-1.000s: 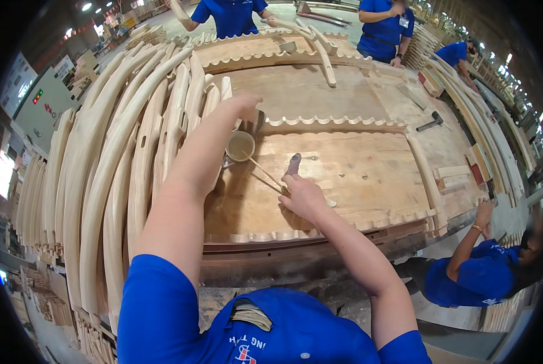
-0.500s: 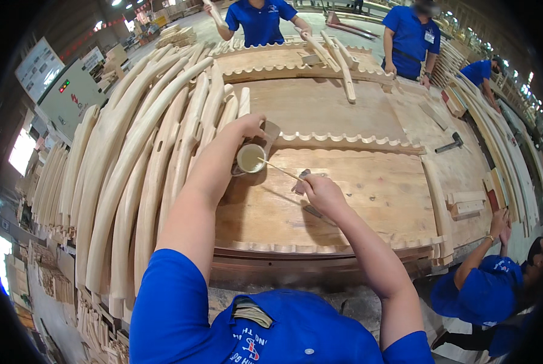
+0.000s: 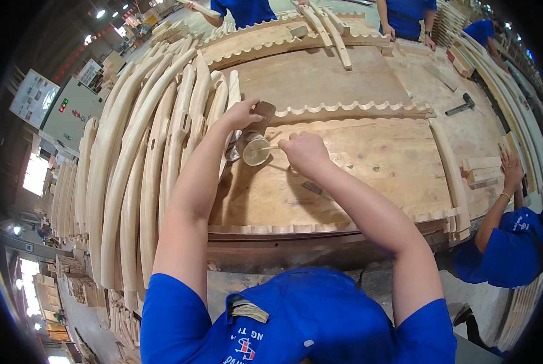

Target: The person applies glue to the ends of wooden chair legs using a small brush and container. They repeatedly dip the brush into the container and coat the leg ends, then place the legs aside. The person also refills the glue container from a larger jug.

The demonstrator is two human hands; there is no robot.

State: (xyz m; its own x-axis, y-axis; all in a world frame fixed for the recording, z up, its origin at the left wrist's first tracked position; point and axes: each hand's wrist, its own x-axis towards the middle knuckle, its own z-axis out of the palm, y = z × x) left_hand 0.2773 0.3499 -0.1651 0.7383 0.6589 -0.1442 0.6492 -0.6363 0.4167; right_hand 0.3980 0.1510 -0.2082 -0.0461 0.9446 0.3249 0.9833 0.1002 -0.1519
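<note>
My left hand is closed on a dull brown, flat-looking piece just above a round cup. Whether that piece is joined to the cup I cannot tell. The cup has pale, cloudy contents and is tilted with its mouth toward me. Clear, shiny material shows at its left side. Between the fingertips of my right hand is a thin wooden stick, its far end inside the cup. On the workbench board below my right hand lies a small dark flat tool, partly hidden by the forearm.
Long curved wooden parts are stacked at the left. A scalloped wooden rail crosses the bench. A hammer and a wooden block lie at the right. Co-workers in blue stand at the far side; another person's hand is at the right.
My right hand has moved left and up, nearer the cup, so less of the stick shows. The cup now tilts more toward me. The whole view has shifted slightly.
</note>
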